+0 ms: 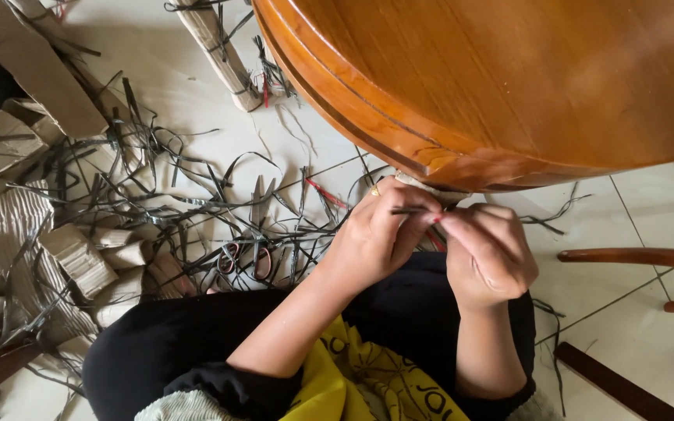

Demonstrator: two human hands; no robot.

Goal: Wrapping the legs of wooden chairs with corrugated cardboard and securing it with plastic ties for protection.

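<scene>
My left hand (380,234) and my right hand (487,253) meet just under the rim of a round wooden table (509,78). Both pinch a thin dark strip (411,210) that runs between the fingertips. A ring sits on a finger of my left hand. A pale wrapped piece (431,187) shows behind the fingers, against the table's underside; what it is I cannot tell. My legs in black trousers (196,335) lie below the hands.
Scissors with reddish handles (243,261) lie on the tiled floor (633,312) among several loose dark strips (196,195). Corrugated cardboard pieces (48,257) pile at the left. A wrapped bundle (220,51) stands at the top. Chair rungs (641,257) stick in from the right.
</scene>
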